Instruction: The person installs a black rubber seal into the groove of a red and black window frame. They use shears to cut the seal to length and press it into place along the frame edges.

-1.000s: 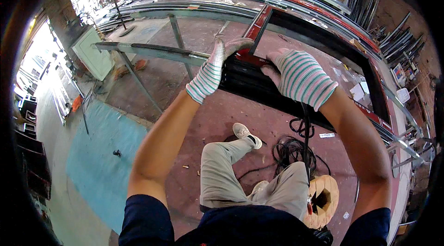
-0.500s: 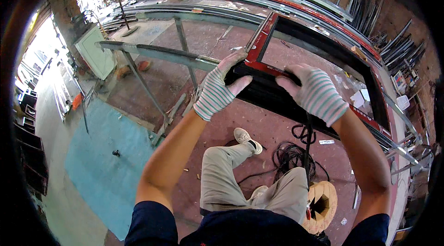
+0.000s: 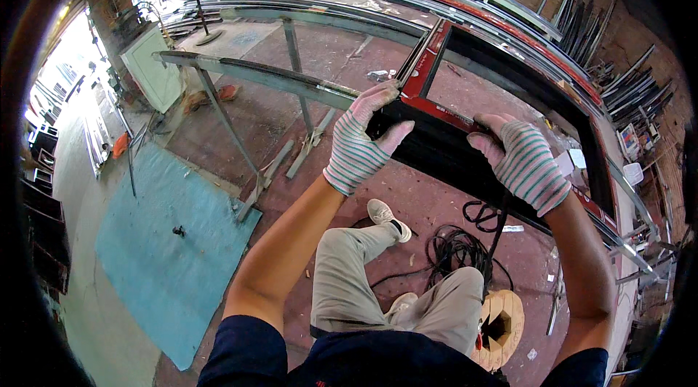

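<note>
A black rectangular metal frame (image 3: 451, 141) with red film on its upper faces lies across a rack. My left hand (image 3: 365, 134), in a white glove with green stripes, is closed round its near left corner, the fingers over the top and the thumb along the near side. Farther right, my right hand (image 3: 525, 160), gloved alike, has its fingers bent against the near edge of the frame. A black flexible strip (image 3: 497, 241) hangs from beneath this hand to a tangled black coil (image 3: 459, 254) on the floor. The strip's upper end is hidden by the hand.
Grey metal rails of the rack (image 3: 254, 73) run left from the frame. A wooden spool (image 3: 502, 321) stands by my right leg. A blue sheet (image 3: 174, 241) covers floor at left. Long metal profiles (image 3: 349, 5) lie behind, and more lean against the brick wall at right.
In the picture, frame, rack and both hands sit slightly farther right, as the view shifts. The right hand has moved slightly right along the frame's edge, away from the left hand.
</note>
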`<state>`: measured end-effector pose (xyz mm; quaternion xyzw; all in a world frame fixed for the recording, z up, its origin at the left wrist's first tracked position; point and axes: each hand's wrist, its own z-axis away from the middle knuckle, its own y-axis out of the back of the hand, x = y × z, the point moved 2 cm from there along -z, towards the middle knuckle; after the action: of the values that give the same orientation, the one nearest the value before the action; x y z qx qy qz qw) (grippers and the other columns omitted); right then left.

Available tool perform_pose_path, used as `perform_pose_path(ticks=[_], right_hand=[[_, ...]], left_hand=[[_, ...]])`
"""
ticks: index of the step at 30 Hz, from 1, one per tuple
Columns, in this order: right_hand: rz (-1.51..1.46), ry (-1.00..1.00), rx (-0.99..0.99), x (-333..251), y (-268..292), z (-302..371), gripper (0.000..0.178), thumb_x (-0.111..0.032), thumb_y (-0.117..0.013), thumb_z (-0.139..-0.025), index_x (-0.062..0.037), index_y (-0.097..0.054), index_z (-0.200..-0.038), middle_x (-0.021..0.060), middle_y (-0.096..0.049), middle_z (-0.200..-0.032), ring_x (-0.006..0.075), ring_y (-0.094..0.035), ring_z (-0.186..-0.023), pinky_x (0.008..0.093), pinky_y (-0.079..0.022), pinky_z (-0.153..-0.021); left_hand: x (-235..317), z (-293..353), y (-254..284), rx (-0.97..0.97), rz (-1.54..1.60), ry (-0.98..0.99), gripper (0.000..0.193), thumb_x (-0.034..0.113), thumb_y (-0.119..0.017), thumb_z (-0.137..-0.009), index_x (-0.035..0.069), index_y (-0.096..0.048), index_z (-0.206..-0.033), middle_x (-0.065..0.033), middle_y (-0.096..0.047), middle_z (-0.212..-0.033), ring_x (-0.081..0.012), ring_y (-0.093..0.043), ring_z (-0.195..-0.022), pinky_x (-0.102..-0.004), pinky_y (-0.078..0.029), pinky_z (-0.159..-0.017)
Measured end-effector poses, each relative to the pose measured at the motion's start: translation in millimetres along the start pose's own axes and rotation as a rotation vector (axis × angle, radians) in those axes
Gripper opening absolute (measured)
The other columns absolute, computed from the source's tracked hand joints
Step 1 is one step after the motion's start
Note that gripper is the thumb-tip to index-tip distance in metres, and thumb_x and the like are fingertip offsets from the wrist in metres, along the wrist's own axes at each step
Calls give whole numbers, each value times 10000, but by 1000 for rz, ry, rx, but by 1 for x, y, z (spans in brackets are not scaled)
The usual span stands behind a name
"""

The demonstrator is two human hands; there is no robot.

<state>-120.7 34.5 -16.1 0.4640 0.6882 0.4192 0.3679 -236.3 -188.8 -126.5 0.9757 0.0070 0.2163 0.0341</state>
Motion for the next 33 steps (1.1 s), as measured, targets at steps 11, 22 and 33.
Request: perform_pose_path(ticks=[11,22,33], right_hand=[[18,-23,51,4,0,17,345,-289,-626,-978,-53,-642,-1229,248,-657,-1005,453,-638,-930,468,-518,-816],[-11,-72,-24,8,12,25,390,-331,-620,-974,-25,-646,-1213,257,-659,-1062,455,-632,-998,462,-512,-883],[53,-50,-25,11,7,21,384,-297,-604,-985,-7,-642,-1234,251,-657,-1069,447,-628,-1009,471,-507,-884]], left_hand=[[-8,0,0,-4,-26,-100,461,71,-849,-781,22,-602,-1168,-183,-648,-1258,-269,-653,-1142,-355,-534,-973],[55,-56,-3,-389,-473,-382,341,280,-744,-865,53,-687,-1112,-124,-695,-1167,-324,-629,-1129,-452,-447,-1053],[67,-98,-45,-1054,-518,-115,430,415,-635,-952,61,-687,-1190,-148,-703,-1080,-371,-674,-977,-441,-539,-864]])
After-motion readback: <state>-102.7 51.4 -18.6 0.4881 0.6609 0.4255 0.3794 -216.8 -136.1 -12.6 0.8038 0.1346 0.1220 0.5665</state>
